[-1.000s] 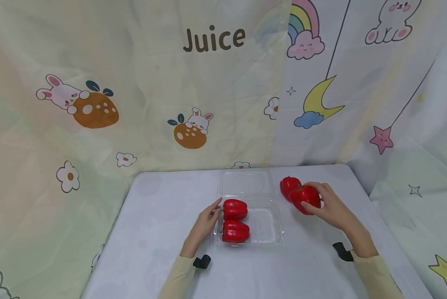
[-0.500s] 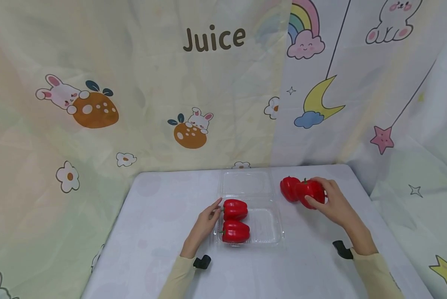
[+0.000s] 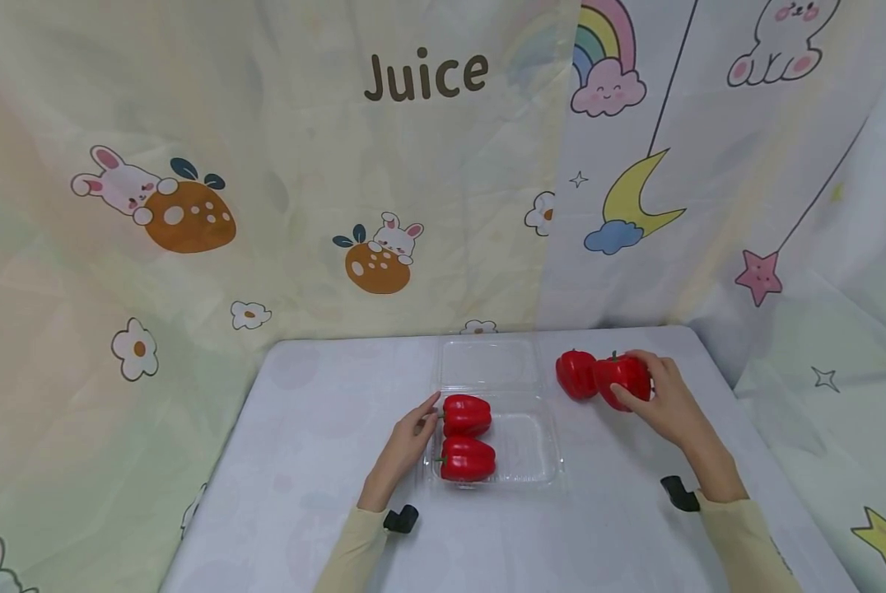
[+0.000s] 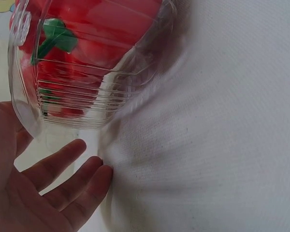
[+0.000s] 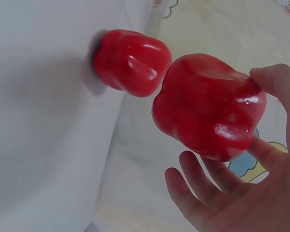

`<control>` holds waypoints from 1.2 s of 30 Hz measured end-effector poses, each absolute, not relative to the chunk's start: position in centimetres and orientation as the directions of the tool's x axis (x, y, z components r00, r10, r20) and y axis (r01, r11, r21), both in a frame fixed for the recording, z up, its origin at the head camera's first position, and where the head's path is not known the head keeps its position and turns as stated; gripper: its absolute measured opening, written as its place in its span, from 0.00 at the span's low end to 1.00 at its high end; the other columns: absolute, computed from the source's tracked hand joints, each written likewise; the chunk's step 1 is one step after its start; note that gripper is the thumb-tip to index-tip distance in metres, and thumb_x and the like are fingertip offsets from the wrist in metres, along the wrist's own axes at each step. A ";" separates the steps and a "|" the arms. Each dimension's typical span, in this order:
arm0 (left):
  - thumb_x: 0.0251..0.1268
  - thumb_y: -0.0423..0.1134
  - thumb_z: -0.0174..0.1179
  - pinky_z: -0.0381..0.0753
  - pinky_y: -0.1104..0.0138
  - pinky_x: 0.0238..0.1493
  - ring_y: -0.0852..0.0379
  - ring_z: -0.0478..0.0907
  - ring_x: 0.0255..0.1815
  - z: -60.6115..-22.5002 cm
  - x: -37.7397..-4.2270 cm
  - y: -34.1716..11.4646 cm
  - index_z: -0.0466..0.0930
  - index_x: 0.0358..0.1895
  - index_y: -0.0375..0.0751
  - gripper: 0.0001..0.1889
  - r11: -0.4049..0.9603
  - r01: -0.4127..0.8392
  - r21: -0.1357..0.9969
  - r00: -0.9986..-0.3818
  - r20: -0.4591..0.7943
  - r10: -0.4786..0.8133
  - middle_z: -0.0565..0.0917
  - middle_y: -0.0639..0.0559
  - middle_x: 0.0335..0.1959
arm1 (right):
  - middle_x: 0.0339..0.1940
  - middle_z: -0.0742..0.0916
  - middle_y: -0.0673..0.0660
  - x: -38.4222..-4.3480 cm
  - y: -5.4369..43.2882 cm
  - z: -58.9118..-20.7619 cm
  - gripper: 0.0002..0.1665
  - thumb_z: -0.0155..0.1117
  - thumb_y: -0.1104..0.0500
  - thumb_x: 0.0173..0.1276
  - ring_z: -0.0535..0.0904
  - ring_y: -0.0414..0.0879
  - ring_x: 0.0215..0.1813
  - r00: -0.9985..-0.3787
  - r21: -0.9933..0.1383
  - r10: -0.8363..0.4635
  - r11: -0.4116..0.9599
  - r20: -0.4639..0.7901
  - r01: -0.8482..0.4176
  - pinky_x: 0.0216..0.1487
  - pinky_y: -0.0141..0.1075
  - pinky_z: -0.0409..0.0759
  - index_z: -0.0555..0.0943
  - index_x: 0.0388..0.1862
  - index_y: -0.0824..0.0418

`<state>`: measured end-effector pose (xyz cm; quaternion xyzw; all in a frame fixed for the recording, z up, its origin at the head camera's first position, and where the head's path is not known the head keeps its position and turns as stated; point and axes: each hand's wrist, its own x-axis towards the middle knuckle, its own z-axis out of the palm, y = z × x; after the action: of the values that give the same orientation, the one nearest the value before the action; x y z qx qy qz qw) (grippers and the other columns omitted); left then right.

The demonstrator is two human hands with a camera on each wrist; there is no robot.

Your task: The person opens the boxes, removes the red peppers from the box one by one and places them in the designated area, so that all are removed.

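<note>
My right hand (image 3: 665, 399) grips a red bell pepper (image 3: 622, 380) between thumb and fingers. In the right wrist view, that held bell pepper (image 5: 210, 108) hangs in front of another bell pepper (image 5: 133, 63), which rests on the white tabletop. My left hand (image 3: 406, 445) lies at the left edge of a clear plastic clamshell container (image 3: 524, 449), fingers extended. Two red bell peppers, a rear one (image 3: 467, 416) and a front one (image 3: 468, 459), lie sideways in its left half, stems leftward. The left wrist view shows loosely spread fingers (image 4: 82, 193) beside the container's ribbed wall (image 4: 77, 101).
The container's clear lid (image 3: 487, 365) lies folded back toward the rear of the white table (image 3: 324, 461). At the back right stands the other bell pepper (image 3: 576, 375). A printed curtain (image 3: 287, 165) hangs behind the table's rear edge.
My right hand has moved slightly right and back with the bell pepper, which has tipped more upright and now overlaps the other one less. The left hand stays put.
</note>
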<state>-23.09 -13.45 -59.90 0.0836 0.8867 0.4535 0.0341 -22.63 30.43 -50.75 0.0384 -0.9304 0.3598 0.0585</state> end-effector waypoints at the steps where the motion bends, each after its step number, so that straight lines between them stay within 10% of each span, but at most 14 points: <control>1: 0.80 0.48 0.50 0.82 0.48 0.60 0.46 0.82 0.59 -59.9 -23.1 -13.4 0.63 0.77 0.63 0.25 0.574 0.116 0.810 -0.984 0.015 0.179 0.80 0.43 0.63 | 0.66 0.68 0.73 -22.6 30.5 -50.9 0.52 0.78 0.52 0.58 0.66 0.71 0.64 -0.990 -0.666 -0.027 0.738 0.137 -0.112 0.45 0.63 0.85 0.60 0.74 0.63; 36: 0.80 0.49 0.50 0.83 0.49 0.59 0.47 0.82 0.58 -59.7 -23.1 -13.4 0.63 0.77 0.61 0.26 0.575 0.118 0.810 -0.983 0.015 0.181 0.81 0.43 0.63 | 0.66 0.64 0.78 -25.7 31.5 -53.5 0.48 0.70 0.51 0.66 0.64 0.74 0.64 -0.989 -0.623 0.125 0.781 0.073 0.052 0.51 0.68 0.81 0.56 0.76 0.67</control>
<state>-23.14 -13.45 -59.70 0.0843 0.8867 0.4533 0.0347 -25.74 31.54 -53.45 -0.0471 -0.9420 0.3277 0.0554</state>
